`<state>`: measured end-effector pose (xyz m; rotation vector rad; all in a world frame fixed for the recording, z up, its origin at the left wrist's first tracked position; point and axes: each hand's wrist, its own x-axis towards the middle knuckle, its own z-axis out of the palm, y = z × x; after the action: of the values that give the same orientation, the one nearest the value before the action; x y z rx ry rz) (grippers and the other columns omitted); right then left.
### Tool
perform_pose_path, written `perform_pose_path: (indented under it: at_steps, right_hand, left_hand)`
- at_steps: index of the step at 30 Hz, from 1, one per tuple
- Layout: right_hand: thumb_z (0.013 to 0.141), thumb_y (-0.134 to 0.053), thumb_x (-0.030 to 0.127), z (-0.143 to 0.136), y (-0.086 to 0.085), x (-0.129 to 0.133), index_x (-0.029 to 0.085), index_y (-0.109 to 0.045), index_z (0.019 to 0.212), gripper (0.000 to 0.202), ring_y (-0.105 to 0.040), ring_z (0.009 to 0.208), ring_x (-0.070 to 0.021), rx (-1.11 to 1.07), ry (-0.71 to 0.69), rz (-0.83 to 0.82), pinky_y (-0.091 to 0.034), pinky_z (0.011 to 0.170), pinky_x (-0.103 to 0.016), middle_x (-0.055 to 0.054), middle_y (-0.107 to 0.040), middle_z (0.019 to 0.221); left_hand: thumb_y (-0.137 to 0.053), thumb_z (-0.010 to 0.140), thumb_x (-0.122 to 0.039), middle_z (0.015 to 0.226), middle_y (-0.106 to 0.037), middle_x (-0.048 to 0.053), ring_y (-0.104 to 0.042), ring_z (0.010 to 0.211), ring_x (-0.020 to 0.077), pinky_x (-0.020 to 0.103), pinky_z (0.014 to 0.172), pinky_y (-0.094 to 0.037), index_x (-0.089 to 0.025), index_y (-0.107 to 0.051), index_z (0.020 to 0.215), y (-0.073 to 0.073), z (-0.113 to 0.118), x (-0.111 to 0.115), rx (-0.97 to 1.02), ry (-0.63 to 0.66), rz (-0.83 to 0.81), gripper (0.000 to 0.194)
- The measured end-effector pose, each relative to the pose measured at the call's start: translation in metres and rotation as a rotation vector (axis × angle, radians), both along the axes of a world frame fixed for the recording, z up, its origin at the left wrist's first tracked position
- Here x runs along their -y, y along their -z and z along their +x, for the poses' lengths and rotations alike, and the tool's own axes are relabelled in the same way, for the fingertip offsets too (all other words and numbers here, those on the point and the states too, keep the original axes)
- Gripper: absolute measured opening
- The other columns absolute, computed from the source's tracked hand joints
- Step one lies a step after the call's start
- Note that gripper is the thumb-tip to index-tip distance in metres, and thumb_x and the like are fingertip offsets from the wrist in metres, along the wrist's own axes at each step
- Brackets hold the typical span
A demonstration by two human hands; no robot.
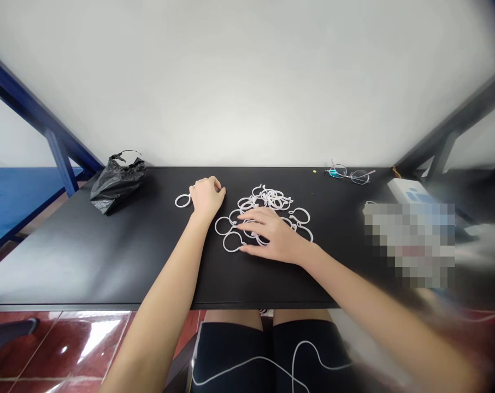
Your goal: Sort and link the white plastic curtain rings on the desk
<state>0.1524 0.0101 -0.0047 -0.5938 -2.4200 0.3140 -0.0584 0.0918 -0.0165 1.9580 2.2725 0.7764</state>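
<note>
On the black table lies a loose pile of white rings [274, 199], looking like curtain rings with small looped ends. My right hand [267, 232] is over the near part of the pile, palm down with fingers apart, its fingertips at several rings and hiding some of them. My left hand [207, 199] rests on the table left of the pile with its fingers curled in. Whatever they may hold is hidden. A single white ring [182, 201] lies just left of that hand, its right edge meeting the hand.
A crumpled black plastic bag [118, 183] stands at the back left. Eyeglasses [349, 174] and a tiny yellow piece [314, 171] lie at the back right. A white and blue box [413, 192] sits at the right, beside a blurred-out patch. A white cable [247, 361] crosses my lap.
</note>
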Motion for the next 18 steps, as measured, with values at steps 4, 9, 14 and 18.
perform_pose_path:
  at_steps: [4,9,14,18]
  right_hand:
    - [0.089,-0.063,0.034,-0.007,0.002,0.006,0.018,-0.07,0.098,0.02,-0.051,0.12,-0.0274,0.138,-0.082,0.069,-0.043,0.104,-0.05,-0.014,-0.062,0.122]
    - [0.093,-0.054,0.02,-0.009,0.003,0.006,0.019,-0.066,0.085,0.014,-0.055,0.115,-0.0248,0.163,-0.04,0.035,-0.045,0.102,-0.047,-0.012,-0.064,0.115]
    - [0.093,-0.054,0.022,-0.005,0.005,0.001,0.021,-0.061,0.087,0.01,-0.058,0.111,-0.0237,-0.03,0.047,-0.063,-0.047,0.098,-0.046,-0.011,-0.063,0.116]
    - [0.093,-0.054,0.023,-0.002,0.002,-0.003,0.022,-0.059,0.086,0.009,-0.058,0.113,-0.0247,-0.264,0.242,-0.052,-0.047,0.098,-0.045,-0.011,-0.062,0.118]
  left_hand:
    - [-0.063,0.08,-0.026,0.09,-0.069,0.008,-0.058,0.094,0.0303,0.046,0.087,-0.038,-0.021,-0.058,0.072,0.001,0.002,0.001,0.047,0.013,0.084,0.011]
    - [-0.058,0.084,-0.024,0.086,-0.069,0.005,-0.057,0.091,0.0268,0.044,0.088,-0.035,-0.021,-0.055,0.074,-0.002,0.015,0.003,0.15,0.134,0.258,0.011]
    - [-0.057,0.087,-0.025,0.08,-0.066,0.003,-0.057,0.083,0.0204,0.039,0.088,-0.038,-0.02,-0.053,0.075,-0.015,0.033,0.018,0.265,0.342,0.378,0.014]
    - [-0.043,0.097,-0.038,0.078,-0.063,0.002,-0.059,0.076,0.0149,0.029,0.077,-0.045,-0.019,-0.057,0.083,-0.03,0.048,0.038,0.594,0.607,0.336,0.027]
